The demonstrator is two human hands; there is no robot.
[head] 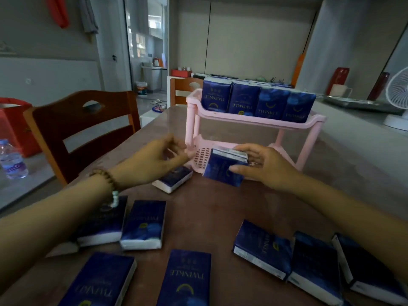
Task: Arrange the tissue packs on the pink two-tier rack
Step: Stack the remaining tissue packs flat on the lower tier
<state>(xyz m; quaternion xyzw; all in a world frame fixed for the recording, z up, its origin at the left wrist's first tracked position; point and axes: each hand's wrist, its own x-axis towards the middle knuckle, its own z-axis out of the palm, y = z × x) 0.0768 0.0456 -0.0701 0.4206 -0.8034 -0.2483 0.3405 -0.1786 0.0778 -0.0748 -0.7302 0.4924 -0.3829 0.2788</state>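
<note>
While right hand (262,165) clamps 1 tissue pack (224,167) upright, long axis vertical, at the pink rack (254,122) bottom tier's near edge, left hand (159,160), fingers loosely apart, steadies the left post.

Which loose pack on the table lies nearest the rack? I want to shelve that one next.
The pack just below the left hand, by the pink rack's front left leg. The other loose packs lie nearer the person.

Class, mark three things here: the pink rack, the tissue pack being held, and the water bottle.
pink rack (258,123), head view, front rim of its upper tier.
held tissue pack (220,171), head view, its blue front face, gripped by the right hand (262,164).
water bottle (12,161), head view, its label area.
</note>
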